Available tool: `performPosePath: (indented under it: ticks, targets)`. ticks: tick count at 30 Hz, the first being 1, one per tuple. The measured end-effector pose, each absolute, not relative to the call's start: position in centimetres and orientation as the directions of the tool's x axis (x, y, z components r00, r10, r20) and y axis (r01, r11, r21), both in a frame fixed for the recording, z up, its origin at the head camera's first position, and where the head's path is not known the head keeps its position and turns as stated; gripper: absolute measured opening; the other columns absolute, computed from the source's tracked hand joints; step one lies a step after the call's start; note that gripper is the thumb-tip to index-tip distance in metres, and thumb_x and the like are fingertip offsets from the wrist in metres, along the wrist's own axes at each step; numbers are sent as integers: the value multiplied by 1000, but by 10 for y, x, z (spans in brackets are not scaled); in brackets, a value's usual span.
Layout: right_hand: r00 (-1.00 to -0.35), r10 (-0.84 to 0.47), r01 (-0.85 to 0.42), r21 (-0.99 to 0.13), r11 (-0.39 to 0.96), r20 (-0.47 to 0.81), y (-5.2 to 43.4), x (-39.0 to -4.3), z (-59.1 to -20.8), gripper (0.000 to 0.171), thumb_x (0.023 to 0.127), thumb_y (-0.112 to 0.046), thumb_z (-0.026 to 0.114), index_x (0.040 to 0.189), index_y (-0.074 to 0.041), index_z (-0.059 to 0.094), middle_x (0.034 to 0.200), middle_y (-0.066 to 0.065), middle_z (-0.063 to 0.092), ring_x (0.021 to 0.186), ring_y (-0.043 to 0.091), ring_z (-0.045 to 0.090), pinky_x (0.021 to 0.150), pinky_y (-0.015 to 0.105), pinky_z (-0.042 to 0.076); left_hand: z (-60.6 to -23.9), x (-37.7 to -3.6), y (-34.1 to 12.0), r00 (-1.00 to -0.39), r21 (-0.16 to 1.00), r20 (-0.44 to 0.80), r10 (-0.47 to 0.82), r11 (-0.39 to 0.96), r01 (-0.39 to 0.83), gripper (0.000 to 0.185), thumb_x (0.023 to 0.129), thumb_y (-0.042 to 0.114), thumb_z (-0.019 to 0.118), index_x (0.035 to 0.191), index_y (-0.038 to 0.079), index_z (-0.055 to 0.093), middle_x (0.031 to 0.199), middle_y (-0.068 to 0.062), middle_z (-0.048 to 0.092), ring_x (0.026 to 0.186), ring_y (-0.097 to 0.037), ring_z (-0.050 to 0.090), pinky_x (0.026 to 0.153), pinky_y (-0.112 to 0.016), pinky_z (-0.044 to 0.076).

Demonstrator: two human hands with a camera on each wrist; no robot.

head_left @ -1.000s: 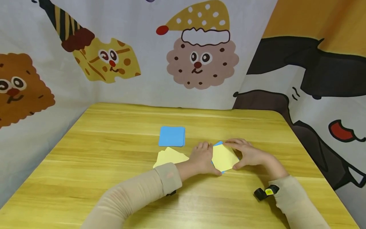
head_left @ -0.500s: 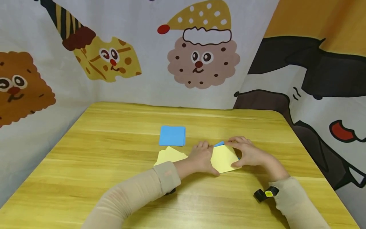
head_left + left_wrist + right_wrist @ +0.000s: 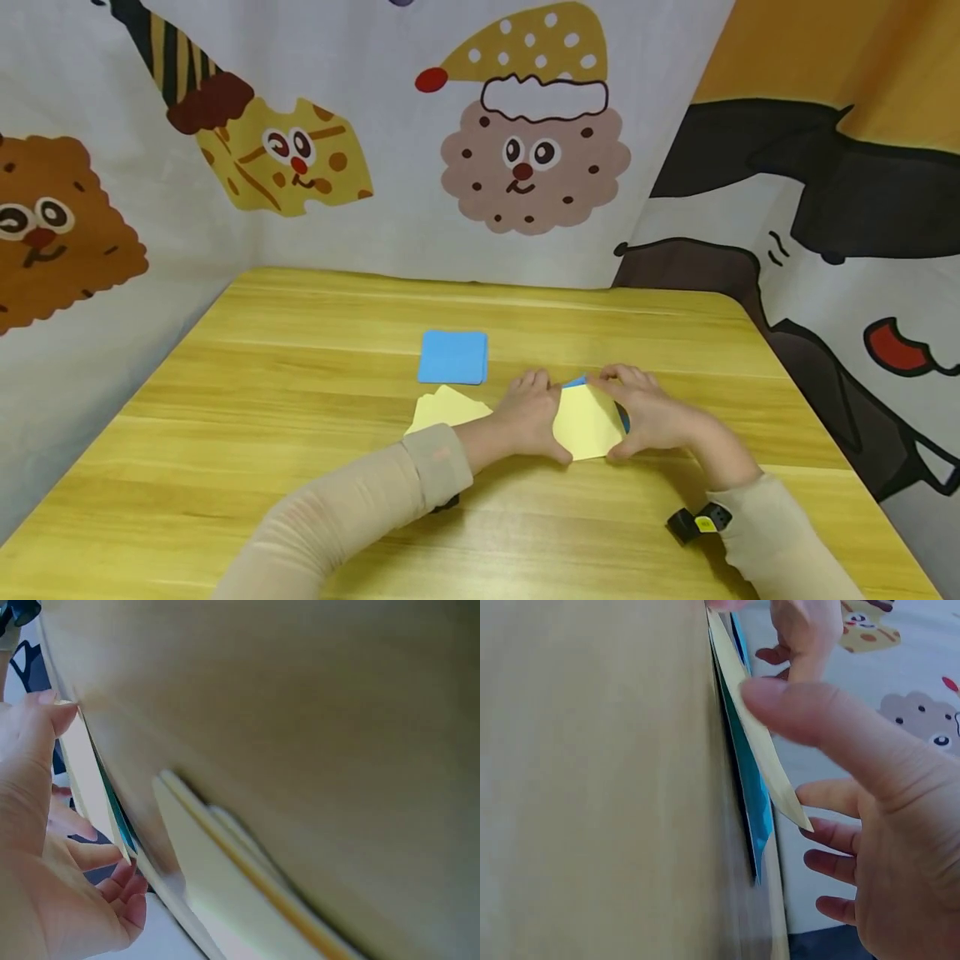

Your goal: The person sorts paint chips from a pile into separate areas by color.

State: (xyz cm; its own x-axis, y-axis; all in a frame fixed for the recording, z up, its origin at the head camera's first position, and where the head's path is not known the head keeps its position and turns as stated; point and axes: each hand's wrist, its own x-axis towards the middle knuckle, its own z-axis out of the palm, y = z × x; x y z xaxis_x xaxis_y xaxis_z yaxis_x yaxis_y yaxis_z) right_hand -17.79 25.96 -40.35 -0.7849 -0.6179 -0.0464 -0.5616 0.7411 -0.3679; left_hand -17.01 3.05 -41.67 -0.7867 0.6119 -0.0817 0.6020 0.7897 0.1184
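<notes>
A thin yellow card (image 3: 588, 425) is held between both hands, over blue cards (image 3: 575, 382) that peek out at its far and right edges. My left hand (image 3: 531, 421) grips its left side, thumb at the near edge and fingers at the far edge. On the other side my right hand (image 3: 648, 412) holds it between thumb and forefinger. In the right wrist view the yellow card (image 3: 761, 750) bows slightly, raised at one end above the blue cards (image 3: 746, 776). Loose yellow cards (image 3: 444, 408) lie by my left wrist, partly hidden by the forearm.
Behind the loose yellow cards sits a neat blue card stack (image 3: 452, 357). Everything lies on a wood-grain table (image 3: 315, 350). A curtain (image 3: 360, 242) printed with cartoon snacks hangs along its far and side edges. Each wrist wears a small black camera (image 3: 699, 523).
The yellow card has turned and shifted slightly toward the near edge over the blue cards. Its near edge now lies more level. The right thumb has moved a little nearer; the other piles stay put.
</notes>
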Motion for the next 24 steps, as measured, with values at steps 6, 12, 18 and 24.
performPosePath:
  ticks: [6,12,18,24]
  targets:
    - [-765,-643,-605,-319,729,-19,252,-173,-406,111,54,-35,91,145,-2,38,134,16,38,123,39,31,96,58,26,-416,-168,22,-769,68,-66,636,771,633,111,61,75,71,140,1,46,113,-3,44,101,-16,37,88,-27,34]
    - [-773,-635,-599,-339,725,7,245,-170,-405,108,56,-38,89,145,-2,39,133,13,38,124,36,31,96,58,29,-412,-166,12,-757,37,-49,652,758,651,117,60,80,67,142,0,43,120,-5,44,107,-18,37,92,-29,33]
    - [-760,-648,-621,-356,699,53,229,-167,-403,107,57,-44,87,145,-3,40,131,9,38,122,30,32,94,56,32,-406,-163,-9,-759,39,-25,650,760,649,118,59,78,69,142,0,42,130,-8,41,116,-21,36,97,-34,34]
    - [-744,-666,-645,-324,692,59,198,-164,-406,108,60,-48,84,145,-2,38,134,13,38,124,32,33,98,56,30,-405,-160,-43,-746,88,-1,666,743,663,115,58,74,74,140,-2,45,128,-9,42,112,-22,36,94,-35,35]
